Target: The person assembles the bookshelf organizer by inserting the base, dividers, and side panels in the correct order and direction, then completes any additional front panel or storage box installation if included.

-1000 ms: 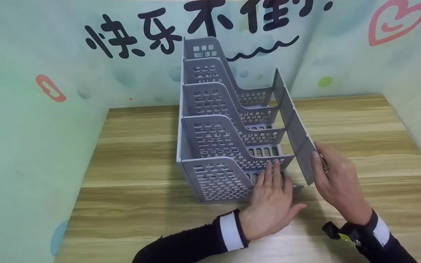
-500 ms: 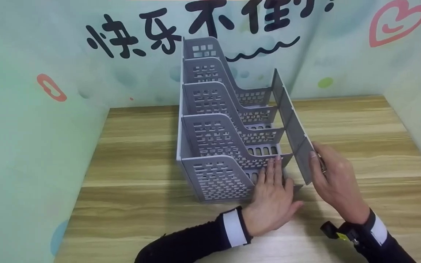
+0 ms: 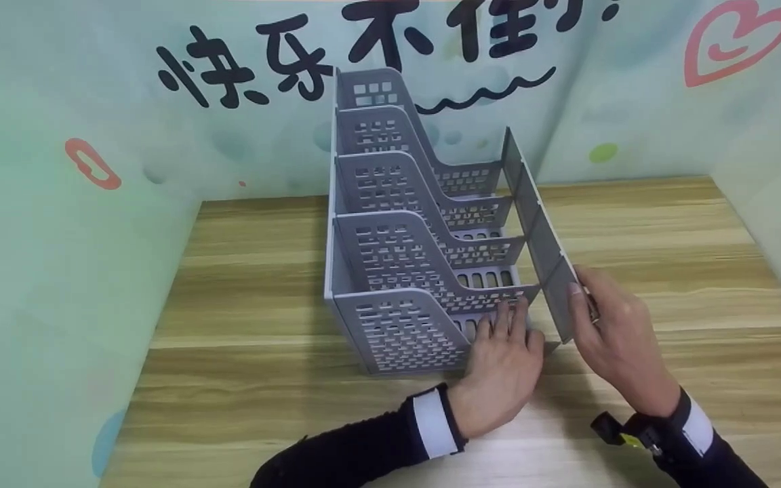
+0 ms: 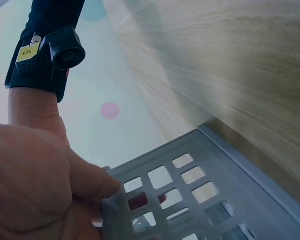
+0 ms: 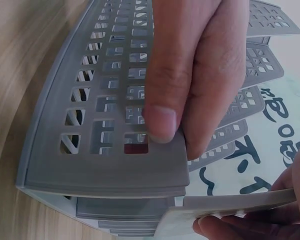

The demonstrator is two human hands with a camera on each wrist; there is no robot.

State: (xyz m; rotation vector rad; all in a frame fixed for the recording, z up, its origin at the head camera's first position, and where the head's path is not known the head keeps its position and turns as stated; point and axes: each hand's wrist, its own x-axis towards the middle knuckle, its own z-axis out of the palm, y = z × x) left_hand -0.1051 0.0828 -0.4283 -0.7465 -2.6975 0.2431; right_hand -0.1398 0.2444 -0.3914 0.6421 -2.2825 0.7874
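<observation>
A grey plastic file organizer [image 3: 397,339] with tall sloped dividers and perforated walls stands upright on the table. My left hand [image 3: 502,373] grips its near end wall at the low front part. The fingers reach inside the compartment, while the thumb [image 5: 162,110] presses the outer face, as the right wrist view shows. Along the organizer's open front stands a long narrow grey panel [image 3: 539,230]. My right hand [image 3: 624,339] pinches the near end of this panel, thumb on the inner face. Between the panel and the divider ends a narrow gap shows, wider low down.
Under everything lies a wood-grain table [image 3: 248,379]. Behind it and on both sides rise pale green walls [image 3: 38,271] with black lettering and coloured shapes. The organizer's far end reaches close to the back wall.
The organizer, front panel and right hand have shifted slightly left. The panel's near end is closer to the organizer. My left thumb, spread out earlier, is now hidden in the head view.
</observation>
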